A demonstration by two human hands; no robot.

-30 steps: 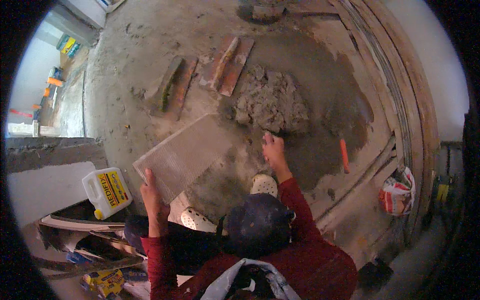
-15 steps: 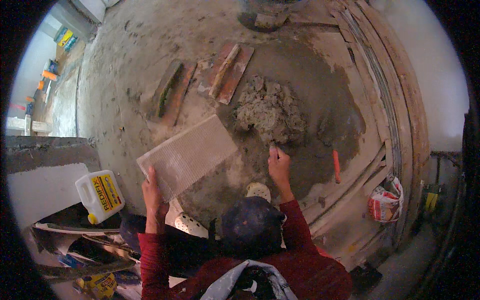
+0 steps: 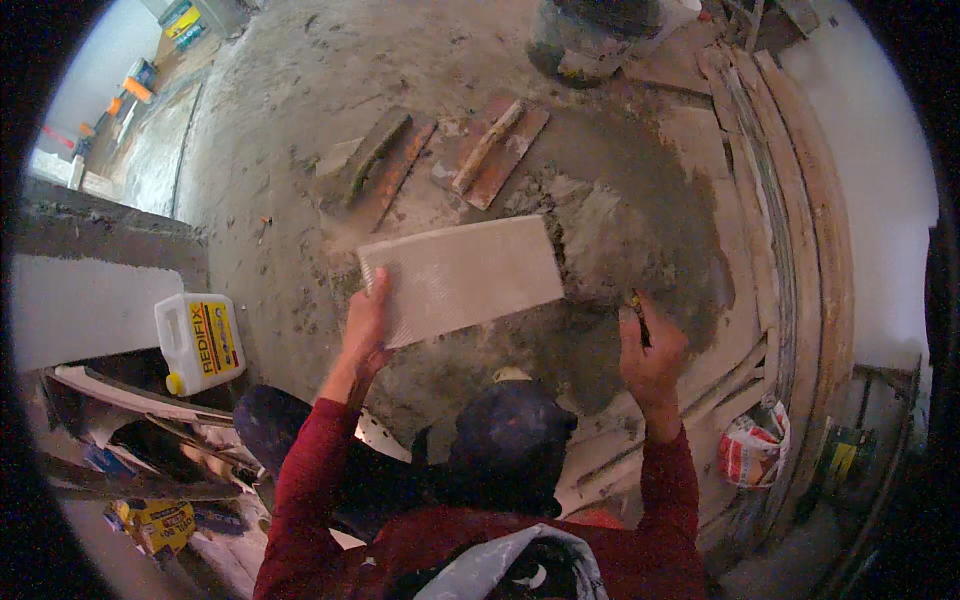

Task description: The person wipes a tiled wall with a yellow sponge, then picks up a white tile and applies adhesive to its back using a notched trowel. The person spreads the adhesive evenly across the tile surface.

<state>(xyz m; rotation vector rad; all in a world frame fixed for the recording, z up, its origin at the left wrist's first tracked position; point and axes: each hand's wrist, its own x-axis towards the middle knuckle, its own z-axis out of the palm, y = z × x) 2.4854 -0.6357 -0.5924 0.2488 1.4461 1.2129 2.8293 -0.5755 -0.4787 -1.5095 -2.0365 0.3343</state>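
- A pale beige rectangular tile (image 3: 465, 275) is held above the floor (image 3: 265, 160), in front of the person and left of centre. Its upward face shows fine ribbing on the left; the right part looks smoother, though blurred.
- Half a second ago the tile sloped steeply up to the right, ribbing plain across it; now it lies nearer level across the view and further right.
- The left hand (image 3: 366, 325) grips the tile's left end, thumb on the upper face, fingers curled beneath.
- The right hand (image 3: 655, 350), earlier at the near edge of the mortar mound (image 3: 610, 235), is now further right. It is mostly closed around a slim dark object (image 3: 641, 318) with a yellowish end, too small to identify.
- The grey mound sits just beyond the tile's right end, and looks smoother than before.
- Beyond the tile, two rectangular boards with bar handles rest on the floor: a left board (image 3: 378, 165) and a reddish right board (image 3: 490, 148).
- Further out: a bucket (image 3: 590, 40) at the far side, a white jug (image 3: 200, 345) at left, a red-and-white bag (image 3: 752, 452) at near right.
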